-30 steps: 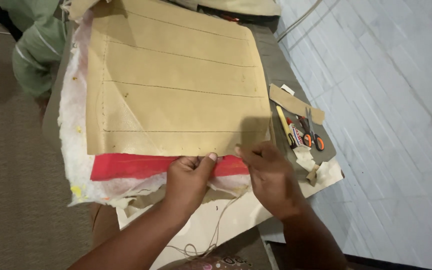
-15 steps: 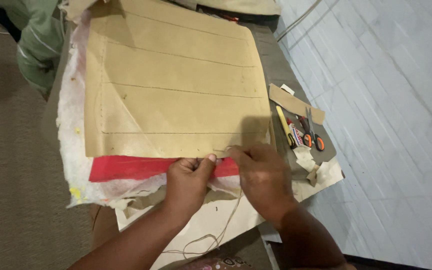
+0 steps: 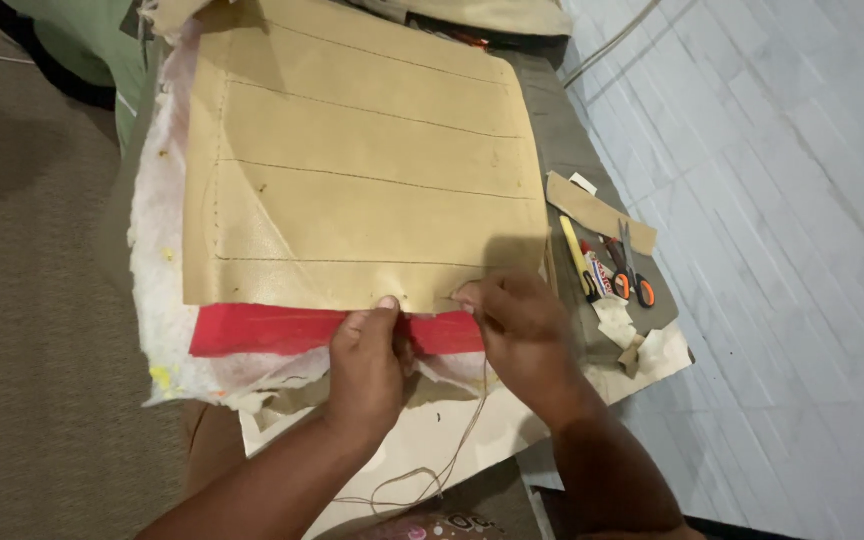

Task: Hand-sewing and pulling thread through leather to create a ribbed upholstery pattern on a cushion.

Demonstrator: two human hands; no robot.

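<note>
Pinching tan panel (image 3: 362, 180) edge: left hand (image 3: 367, 365), right hand (image 3: 517, 330) | scissors (image 3: 632, 272), marker (image 3: 579, 258) right

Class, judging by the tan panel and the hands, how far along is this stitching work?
Done: several stitched lines already cross the tan panel. In hand: the left hand and right hand pinch its near edge over the red strip, a thread trailing below. Left: that near edge seems unfinished; the scissors lie aside.
</note>
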